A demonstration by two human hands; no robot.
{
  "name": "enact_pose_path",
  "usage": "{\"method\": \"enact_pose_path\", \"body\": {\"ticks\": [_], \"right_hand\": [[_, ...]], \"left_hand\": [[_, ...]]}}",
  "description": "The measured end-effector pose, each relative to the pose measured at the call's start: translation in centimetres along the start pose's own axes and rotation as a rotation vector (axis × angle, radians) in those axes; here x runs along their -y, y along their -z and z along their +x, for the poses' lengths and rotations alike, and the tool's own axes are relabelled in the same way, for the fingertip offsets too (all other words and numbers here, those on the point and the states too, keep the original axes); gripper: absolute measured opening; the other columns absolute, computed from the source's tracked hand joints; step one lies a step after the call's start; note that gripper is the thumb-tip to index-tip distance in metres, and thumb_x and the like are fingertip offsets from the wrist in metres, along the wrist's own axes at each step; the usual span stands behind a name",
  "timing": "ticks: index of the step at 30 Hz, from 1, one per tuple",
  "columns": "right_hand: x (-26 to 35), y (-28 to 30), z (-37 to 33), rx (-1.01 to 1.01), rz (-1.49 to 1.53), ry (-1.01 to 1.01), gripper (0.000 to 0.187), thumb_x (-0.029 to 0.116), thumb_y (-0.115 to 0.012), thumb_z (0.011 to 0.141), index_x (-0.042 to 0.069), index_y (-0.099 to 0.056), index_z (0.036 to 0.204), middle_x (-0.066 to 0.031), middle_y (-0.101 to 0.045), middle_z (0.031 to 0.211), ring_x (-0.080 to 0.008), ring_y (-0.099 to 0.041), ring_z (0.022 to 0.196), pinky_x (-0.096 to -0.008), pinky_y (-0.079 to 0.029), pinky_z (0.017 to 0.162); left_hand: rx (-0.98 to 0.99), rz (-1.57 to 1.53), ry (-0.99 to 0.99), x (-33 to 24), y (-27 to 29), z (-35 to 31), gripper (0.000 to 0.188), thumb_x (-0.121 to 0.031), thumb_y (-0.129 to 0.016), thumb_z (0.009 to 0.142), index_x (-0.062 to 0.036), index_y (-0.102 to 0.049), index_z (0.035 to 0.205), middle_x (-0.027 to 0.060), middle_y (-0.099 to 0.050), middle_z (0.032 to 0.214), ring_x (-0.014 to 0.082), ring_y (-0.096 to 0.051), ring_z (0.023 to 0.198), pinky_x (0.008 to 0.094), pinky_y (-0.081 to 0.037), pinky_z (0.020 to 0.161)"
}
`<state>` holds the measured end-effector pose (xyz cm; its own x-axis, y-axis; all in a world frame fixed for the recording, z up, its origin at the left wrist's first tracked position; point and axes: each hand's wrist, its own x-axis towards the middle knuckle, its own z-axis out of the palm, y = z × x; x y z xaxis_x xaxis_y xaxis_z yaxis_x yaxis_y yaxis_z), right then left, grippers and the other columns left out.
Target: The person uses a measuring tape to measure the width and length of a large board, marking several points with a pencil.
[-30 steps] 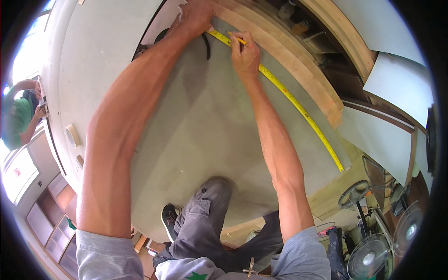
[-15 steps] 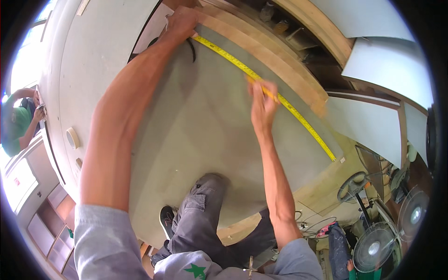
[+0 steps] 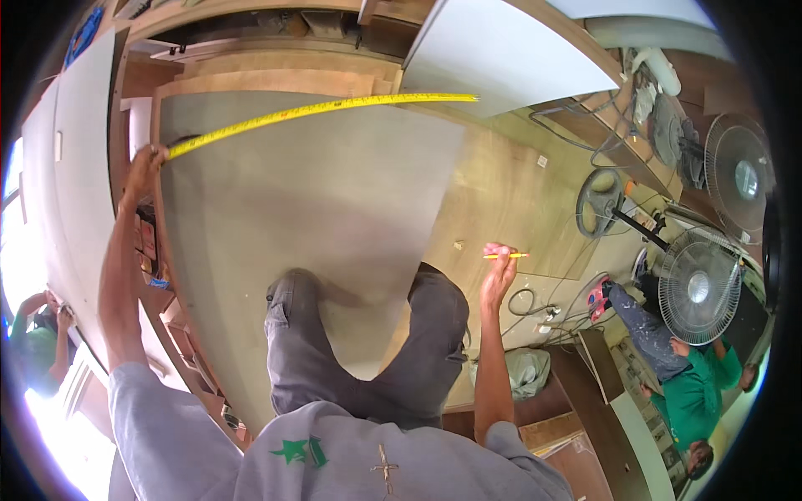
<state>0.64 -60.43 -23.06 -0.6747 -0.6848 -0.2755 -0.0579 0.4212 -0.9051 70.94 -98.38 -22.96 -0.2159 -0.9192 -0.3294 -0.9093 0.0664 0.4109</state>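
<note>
At the far left edge of a large grey panel (image 3: 251, 200), my left hand (image 3: 144, 174) is closed on one end of a tape measure (image 3: 309, 110). Its yellow blade stretches out to the right in a slight arc, with the free tip past the panel, in front of a white board. The tape's case is mostly hidden by my fingers. A dark strap lies beside that hand. My right hand (image 3: 497, 271) pinches a yellow pencil (image 3: 518, 255), held to the right of the panel near my knee. My legs rest on the panel's near side.
Wooden strips (image 3: 276, 81) run along the panel's far edge. A plywood sheet (image 3: 493, 184) extends to the right. Standing fans (image 3: 699, 284), a round fan base (image 3: 598, 203) and loose cables are on the right. Two people in green are at the far left and lower right.
My view has turned. My right hand with the pencil has moved away from the blade toward my right side. The blade's far end now extends past the panel's corner.
</note>
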Motion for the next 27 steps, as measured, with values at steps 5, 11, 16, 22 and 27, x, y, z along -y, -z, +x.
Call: {"method": "enact_pose_path", "body": {"ticks": [5, 11, 16, 22, 27], "right_hand": [[-1.5, 3.5, 5.5, -0.025, 0.18, 0.03, 0.037, 0.035, -0.044, 0.107, 0.0, -0.055, 0.11, -0.0142, -0.065, 0.101, -0.0204, -0.064, 0.088, -0.0349, -0.051, 0.084], [2.7, 4.6, 6.9, 0.257, 0.204, -0.103, 0.037, 0.032, -0.043, 0.107, -0.001, -0.055, 0.12, -0.009, -0.064, 0.093, -0.016, -0.06, 0.083, -0.0316, -0.051, 0.081], [0.8, 10.0, 5.6, 0.341, 0.169, -0.303, 0.042, 0.04, -0.051, 0.103, 0.004, -0.056, 0.123, -0.0071, -0.062, 0.091, -0.015, -0.061, 0.081, -0.0302, -0.052, 0.076], [-6.3, 15.3, 2.4, 0.541, -0.048, -0.586, 0.04, 0.041, -0.055, 0.1, 0.006, -0.056, 0.119, -0.0056, -0.058, 0.09, -0.0169, -0.063, 0.073, -0.0293, -0.053, 0.06], [-5.5, 16.7, -1.3, 0.727, -0.289, -0.682, 0.039, 0.042, -0.052, 0.101, 0.008, -0.056, 0.12, -0.0082, -0.066, 0.086, -0.0185, -0.066, 0.072, -0.0311, -0.055, 0.06]], "left_hand": [[0.006, -0.394, 0.241, -7.5, -1.8, -12.0, 0.009, -0.019, -0.066, 0.095, -0.0098, -0.069, 0.094, -0.005, -0.058, 0.077, 0.0062, -0.05, 0.069, 0.0246, -0.042, 0.062], [0.053, -0.254, 0.445, -14.2, -2.5, -29.9, 0.017, -0.024, -0.068, 0.093, -0.0075, -0.071, 0.092, -0.0011, -0.063, 0.076, 0.0077, -0.057, 0.072, 0.0265, -0.047, 0.064], [0.098, -0.206, 0.475, -20.8, -3.5, -39.3, 0.025, -0.027, -0.069, 0.089, -0.0031, -0.072, 0.092, 0.0083, -0.068, 0.081, 0.0179, -0.065, 0.075, 0.0327, -0.051, 0.066], [0.052, -0.098, 0.528, -24.6, -3.3, -49.6, 0.017, -0.024, -0.073, 0.083, -0.0069, -0.075, 0.087, 0.0109, -0.066, 0.079, 0.0307, -0.062, 0.081, 0.043, -0.05, 0.074], [-0.064, 0.013, 0.47, -26.9, -0.4, -56.5, 0.017, -0.024, -0.071, 0.083, -0.0072, -0.072, 0.08, 0.0116, -0.063, 0.078, 0.0321, -0.06, 0.081, 0.0447, -0.049, 0.07]]}}
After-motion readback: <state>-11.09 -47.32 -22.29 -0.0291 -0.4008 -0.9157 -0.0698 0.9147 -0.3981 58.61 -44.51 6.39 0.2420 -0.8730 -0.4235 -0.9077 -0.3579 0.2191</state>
